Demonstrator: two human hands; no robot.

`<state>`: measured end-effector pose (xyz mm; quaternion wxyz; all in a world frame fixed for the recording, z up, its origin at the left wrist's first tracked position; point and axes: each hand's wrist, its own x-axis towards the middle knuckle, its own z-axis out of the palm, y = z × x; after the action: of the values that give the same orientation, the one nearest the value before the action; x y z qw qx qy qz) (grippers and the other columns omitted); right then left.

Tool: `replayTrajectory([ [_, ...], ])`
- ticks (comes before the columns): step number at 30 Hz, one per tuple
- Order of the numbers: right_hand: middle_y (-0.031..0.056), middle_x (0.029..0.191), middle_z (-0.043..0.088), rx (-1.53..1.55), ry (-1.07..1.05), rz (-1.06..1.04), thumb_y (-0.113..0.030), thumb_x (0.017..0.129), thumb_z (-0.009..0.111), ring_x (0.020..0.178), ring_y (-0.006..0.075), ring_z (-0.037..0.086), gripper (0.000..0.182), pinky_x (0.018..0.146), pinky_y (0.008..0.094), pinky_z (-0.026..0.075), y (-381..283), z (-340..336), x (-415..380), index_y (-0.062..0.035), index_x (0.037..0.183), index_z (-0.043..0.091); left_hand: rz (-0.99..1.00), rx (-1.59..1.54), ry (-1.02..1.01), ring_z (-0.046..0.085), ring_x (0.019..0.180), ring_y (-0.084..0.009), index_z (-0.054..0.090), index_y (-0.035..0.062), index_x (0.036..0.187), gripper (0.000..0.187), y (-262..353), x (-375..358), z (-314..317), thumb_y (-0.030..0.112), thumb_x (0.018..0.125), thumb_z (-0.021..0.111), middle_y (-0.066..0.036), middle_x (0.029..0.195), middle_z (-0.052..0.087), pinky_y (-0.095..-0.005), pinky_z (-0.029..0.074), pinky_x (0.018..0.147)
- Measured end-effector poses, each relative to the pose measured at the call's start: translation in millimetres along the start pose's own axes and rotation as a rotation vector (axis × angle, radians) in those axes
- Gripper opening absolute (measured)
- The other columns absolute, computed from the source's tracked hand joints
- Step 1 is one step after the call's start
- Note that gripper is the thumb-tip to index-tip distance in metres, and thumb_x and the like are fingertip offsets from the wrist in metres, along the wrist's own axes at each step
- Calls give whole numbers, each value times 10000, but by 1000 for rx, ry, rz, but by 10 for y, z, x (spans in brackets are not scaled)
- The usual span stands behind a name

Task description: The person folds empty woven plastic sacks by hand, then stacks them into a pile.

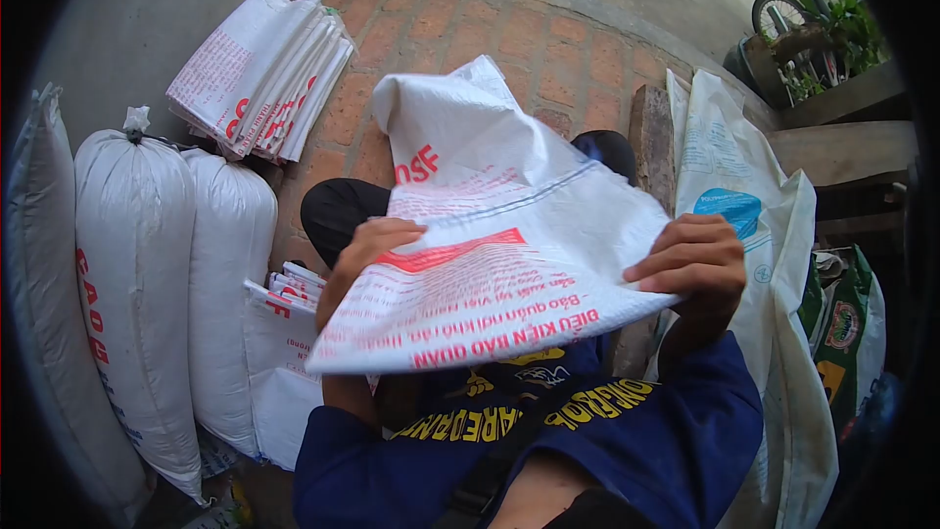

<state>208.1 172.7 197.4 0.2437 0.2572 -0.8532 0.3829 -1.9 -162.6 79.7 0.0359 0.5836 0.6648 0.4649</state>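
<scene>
A white woven sack [548,235] with red print and a blue striped seam is spread across my lap, its near edge raised toward my chest. My left hand [377,245] grips its left side, the thumb and fingers closed on the fabric. On the opposite side, my right hand [693,263] has its fingers curled over the sack's edge. The far end of the sack is folded and stands up a little above my knees.
A stack of folded white sacks [259,78] lies on the brick floor [460,24], front left. Full tied sacks [137,264] stand at my left, beside more folded sacks [284,362]. A large white sheet [725,152] hangs at my right, near a green bag [847,333].
</scene>
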Motion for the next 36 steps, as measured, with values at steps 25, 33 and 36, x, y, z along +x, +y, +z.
replayTrajectory([
  [25,117,1082,675,103,248,819,-174,876,619,1090,227,598,214,1002,369,384,1162,714,-1131,-16,1014,662,-424,-518,248,606,943,-240,479,34,1098,427,-268,-797,627,223,825,747,-191,1056,602,-364,469,877],
  [33,218,1001,661,176,-293,1225,-272,726,807,975,274,630,610,866,364,468,1025,588,-1257,58,1155,525,-1206,-160,233,625,1085,-351,368,-9,1346,599,209,-587,1131,115,846,674,-274,1135,624,-394,488,874],
  [36,286,1112,596,-128,-580,1548,-273,641,852,1047,407,591,739,861,400,480,800,568,-990,39,1212,501,-1164,-78,99,607,1081,-405,305,7,1389,650,381,-440,1027,101,848,652,-282,1172,598,-425,475,903],
])
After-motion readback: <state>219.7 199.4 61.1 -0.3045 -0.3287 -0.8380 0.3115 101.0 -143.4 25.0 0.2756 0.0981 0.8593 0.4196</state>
